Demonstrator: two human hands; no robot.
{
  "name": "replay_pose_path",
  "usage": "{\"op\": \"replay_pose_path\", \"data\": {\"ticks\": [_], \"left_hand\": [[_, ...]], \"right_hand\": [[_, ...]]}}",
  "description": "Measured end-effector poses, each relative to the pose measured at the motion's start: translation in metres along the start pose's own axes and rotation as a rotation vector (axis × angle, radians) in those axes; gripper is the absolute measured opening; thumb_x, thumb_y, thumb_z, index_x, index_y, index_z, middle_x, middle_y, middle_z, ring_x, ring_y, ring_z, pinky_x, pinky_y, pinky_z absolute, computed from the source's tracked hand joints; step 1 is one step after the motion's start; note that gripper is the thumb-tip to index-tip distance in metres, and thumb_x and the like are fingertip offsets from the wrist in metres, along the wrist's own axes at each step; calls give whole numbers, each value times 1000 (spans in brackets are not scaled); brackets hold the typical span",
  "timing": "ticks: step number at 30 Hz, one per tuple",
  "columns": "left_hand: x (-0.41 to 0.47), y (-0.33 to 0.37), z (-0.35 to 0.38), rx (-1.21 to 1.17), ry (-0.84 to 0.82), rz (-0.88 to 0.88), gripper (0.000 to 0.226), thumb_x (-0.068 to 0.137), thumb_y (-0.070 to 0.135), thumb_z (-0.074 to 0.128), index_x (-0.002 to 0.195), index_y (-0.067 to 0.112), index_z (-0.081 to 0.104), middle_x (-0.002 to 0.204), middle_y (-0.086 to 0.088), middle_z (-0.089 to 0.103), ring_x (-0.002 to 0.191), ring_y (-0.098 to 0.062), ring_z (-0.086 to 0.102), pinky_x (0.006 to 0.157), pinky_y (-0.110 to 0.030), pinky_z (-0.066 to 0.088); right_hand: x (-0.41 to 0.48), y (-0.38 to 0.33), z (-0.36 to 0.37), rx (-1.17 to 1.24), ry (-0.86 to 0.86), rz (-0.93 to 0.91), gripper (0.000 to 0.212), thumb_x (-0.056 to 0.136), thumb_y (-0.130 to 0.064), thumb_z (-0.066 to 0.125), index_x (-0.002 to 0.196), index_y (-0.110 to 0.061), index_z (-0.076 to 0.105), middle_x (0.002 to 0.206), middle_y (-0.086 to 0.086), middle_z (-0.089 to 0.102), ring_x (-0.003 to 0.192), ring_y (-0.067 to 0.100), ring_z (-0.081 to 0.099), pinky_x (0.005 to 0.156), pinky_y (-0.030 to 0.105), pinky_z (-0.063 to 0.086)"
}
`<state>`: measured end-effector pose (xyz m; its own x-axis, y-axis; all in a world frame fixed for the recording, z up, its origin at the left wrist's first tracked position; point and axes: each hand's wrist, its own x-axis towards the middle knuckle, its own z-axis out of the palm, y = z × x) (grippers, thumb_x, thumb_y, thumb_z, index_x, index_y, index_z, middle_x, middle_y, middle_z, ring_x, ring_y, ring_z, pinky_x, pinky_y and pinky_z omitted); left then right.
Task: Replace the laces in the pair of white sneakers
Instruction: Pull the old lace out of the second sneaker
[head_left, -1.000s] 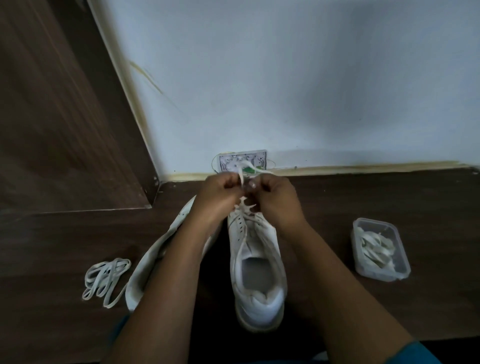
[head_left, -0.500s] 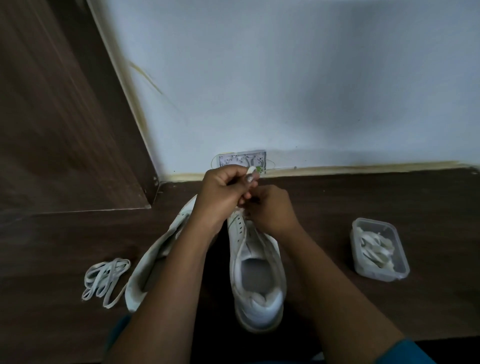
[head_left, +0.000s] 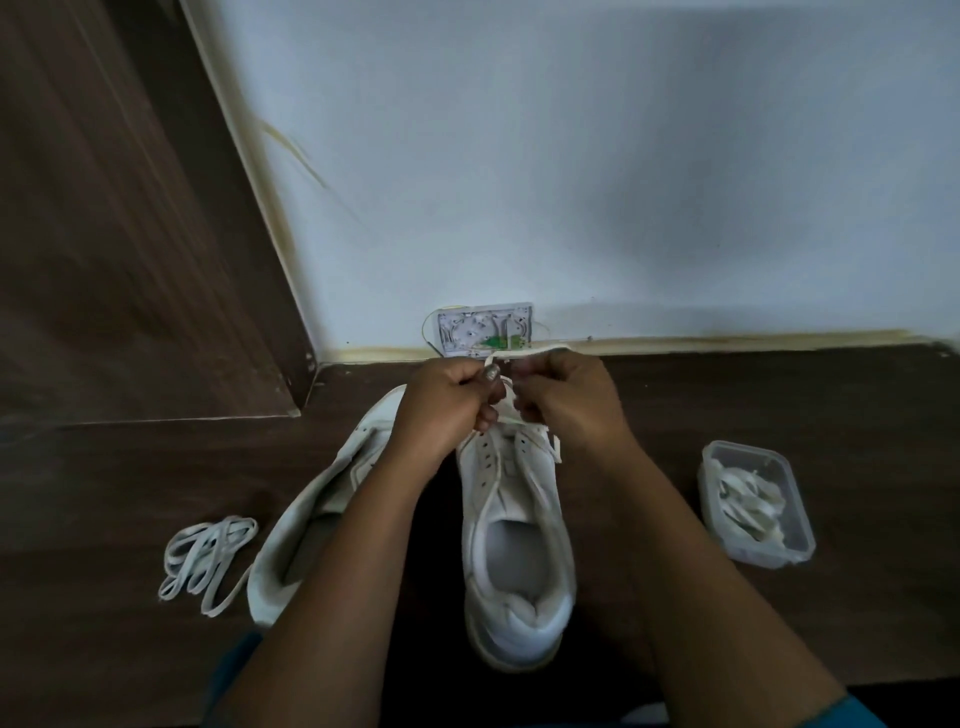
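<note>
Dark wood floor (head_left: 779, 395), bearing from left to right near its far edge: loose lace bundle (head_left: 208, 558), sneaker on its side (head_left: 293, 543), upright sneaker (head_left: 514, 545), clear tub (head_left: 766, 555) of laces.

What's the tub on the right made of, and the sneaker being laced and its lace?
Tub: clear, slightly cloudy plastic; the pale strips inside show through its walls. Sneaker: smooth white leather or synthetic, matte, with punched holes; can't tell which. Lace: flat woven fabric, probably; it drapes limply.
</note>
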<state>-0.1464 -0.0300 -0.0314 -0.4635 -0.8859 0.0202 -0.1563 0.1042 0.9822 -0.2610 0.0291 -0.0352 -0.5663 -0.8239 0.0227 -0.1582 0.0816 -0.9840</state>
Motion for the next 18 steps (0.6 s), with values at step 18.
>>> {"op": "replay_pose_path", "data": {"ticks": [18], "left_hand": [[0,-8,4,-11,-97,-103,22,89,3,59,69,8,65,75,-14,63,66,-19,57,69,-30,47]], "right_hand": [[-8,8,10,-854,-300,-164,19,85,-25,61,98,-12,67,104,10,68,100,25,61,67,21,32]]}}
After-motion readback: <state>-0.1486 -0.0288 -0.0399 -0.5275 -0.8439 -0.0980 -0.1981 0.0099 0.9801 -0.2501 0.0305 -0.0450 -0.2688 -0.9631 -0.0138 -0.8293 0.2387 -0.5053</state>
